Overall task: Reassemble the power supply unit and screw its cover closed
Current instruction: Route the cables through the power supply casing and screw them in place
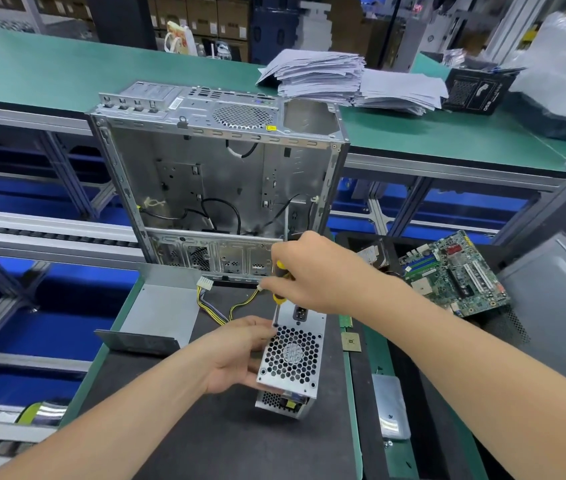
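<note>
The screwdriver [277,298] tip is too small to make out where it meets the grille corner, and whether a screw sits there cannot be told. Most of its yellow-and-black handle is buried in the right hand [312,275], whose fingers [283,252] are clenched round it, with the shaft pointing down toward 6 o'clock. The left hand [236,351] grasps the PSU [292,362] from 9 o'clock. Its thumb lies by the top corner just beside the shaft, and its other fingers curl under the near side, tips hidden beneath the box. The PSU sits tilted low in the middle of the view, honeycomb fan grille up; whether its bottom edge rests on the mat [240,438] cannot be told. The right hand at its 12 o'clock covers part of the socket end. Both forearms run out of frame at 7 and 4 o'clock. Yellow and black cables [215,308] trail toward 10 o'clock to a white plug beside a bent grey panel [160,310]. The mat covers a green-edged desk [354,393], with a chip [350,341] at the PSU's 3 o'clock and a clear bag [390,407] at 4 o'clock. An open, gutted case [219,174] stands at 12 o'clock, a motherboard [454,271] at 2 o'clock. Beyond, a far desk [66,74] with a green top carries papers [343,77]; the cartons behind it are blurred.
</note>
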`<act>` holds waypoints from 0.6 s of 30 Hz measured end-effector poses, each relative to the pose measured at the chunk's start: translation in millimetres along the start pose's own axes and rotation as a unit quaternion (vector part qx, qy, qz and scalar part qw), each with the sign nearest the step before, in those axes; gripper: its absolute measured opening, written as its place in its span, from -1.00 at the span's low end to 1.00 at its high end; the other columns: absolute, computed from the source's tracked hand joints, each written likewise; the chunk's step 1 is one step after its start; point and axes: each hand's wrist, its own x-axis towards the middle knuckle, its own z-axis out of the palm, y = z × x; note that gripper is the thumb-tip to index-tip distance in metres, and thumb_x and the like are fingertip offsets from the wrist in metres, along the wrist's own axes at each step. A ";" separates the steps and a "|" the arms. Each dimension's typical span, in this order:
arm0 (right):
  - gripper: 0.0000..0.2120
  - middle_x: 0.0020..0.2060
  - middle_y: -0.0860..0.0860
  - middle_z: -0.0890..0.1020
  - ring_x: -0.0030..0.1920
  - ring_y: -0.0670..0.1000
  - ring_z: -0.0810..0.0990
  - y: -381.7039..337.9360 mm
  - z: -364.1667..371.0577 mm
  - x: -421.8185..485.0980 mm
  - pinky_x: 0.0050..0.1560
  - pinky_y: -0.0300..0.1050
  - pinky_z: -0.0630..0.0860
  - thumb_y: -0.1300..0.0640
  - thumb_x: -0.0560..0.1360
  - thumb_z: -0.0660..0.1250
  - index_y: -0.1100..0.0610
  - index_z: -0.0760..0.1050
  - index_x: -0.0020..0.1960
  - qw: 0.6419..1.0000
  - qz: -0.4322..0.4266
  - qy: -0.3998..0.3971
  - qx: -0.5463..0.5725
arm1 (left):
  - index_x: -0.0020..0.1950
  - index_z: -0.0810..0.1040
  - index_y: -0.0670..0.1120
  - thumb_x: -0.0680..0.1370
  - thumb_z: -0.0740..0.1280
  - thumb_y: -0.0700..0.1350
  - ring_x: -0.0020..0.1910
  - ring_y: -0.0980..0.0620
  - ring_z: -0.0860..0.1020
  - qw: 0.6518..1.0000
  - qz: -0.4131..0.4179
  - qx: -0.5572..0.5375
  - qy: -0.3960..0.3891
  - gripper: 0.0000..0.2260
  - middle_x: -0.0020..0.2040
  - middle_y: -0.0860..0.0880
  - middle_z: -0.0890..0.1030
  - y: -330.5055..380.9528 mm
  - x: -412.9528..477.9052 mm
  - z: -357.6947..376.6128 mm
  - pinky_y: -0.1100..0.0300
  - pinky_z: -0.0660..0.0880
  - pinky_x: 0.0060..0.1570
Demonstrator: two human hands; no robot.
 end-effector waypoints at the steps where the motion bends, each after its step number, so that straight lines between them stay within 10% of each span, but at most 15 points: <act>1: -0.57 -0.40 0.03 0.43 -0.36 0.10 0.47 -0.6 3.7 1.5 -0.40 -0.08 0.40 -0.16 0.64 0.29 0.17 0.42 -0.19 0.999 0.029 0.012 0.017 | 0.31 0.47 -0.17 0.69 0.32 -0.14 -0.01 -0.25 0.71 1.000 0.001 0.002 0.005 -0.78 0.15 -0.24 0.71 0.0 -0.5 1.4 -0.36 0.63 -0.01; 7: -0.68 -0.14 0.00 0.53 -0.13 0.10 0.57 -3.7 -6.8 -1.7 -0.27 -0.03 0.45 -0.18 0.63 0.29 0.09 0.48 0.00 0.999 -0.023 -0.002 -0.029 | 0.19 0.47 -0.12 0.70 0.29 -0.11 -0.11 -0.19 0.72 0.998 0.025 0.029 0.040 -0.88 0.03 -0.20 0.72 -1.4 1.4 7.5 -0.37 0.64 -0.11; 13: -0.78 0.06 -0.09 0.49 0.04 -0.02 0.48 -2.8 -20.9 -5.9 -0.04 0.07 0.56 0.28 0.58 0.31 0.00 0.54 0.13 0.981 -0.144 -0.110 -0.063 | 0.11 0.47 -0.09 0.68 0.30 -0.10 -0.22 -0.13 0.72 0.997 0.029 0.048 0.055 -0.92 -0.20 -0.09 0.71 -1.9 6.4 8.9 -0.32 0.66 -0.14; 18: -0.74 -0.27 -0.03 0.48 -0.09 0.13 0.59 -4.3 -9.9 -5.4 -0.31 -0.03 0.46 -0.11 0.63 0.33 0.10 0.52 0.02 0.998 -0.038 -0.038 -0.023 | 0.15 0.49 -0.10 0.69 0.29 -0.09 -0.22 -0.11 0.71 0.997 0.027 0.044 0.055 -0.90 -0.11 -0.14 0.70 -2.3 7.9 8.1 -0.29 0.66 -0.16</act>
